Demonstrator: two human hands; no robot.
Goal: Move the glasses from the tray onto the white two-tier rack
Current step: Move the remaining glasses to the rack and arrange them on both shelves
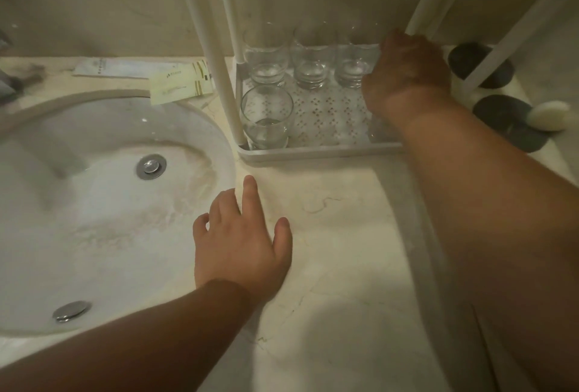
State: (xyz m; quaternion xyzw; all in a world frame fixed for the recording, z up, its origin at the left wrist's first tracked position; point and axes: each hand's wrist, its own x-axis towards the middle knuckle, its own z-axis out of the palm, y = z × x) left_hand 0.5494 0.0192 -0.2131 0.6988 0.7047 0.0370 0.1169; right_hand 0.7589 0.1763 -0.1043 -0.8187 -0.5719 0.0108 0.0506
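The white two-tier rack [313, 153] stands on the counter behind my hands, its upper tier cut off at the top edge. On its patterned lower shelf stand several clear glasses: three in a back row [311, 58] and one at the front left [266, 116]. My right hand [407, 72] reaches in to the back right corner beside the third glass [355, 59], fingers curled down around a glass that the hand mostly hides. My left hand [241, 238] rests flat on the counter in front of the rack, fingers spread, holding nothing. No tray is in view.
A round white sink [109, 203] fills the left side. Paper sachets [181, 84] lie behind it. Two dark round discs [479, 65] [507, 122] and a pale oval object [550, 116] sit right of the rack. Rack posts [219, 56] stand at the shelf's left edge.
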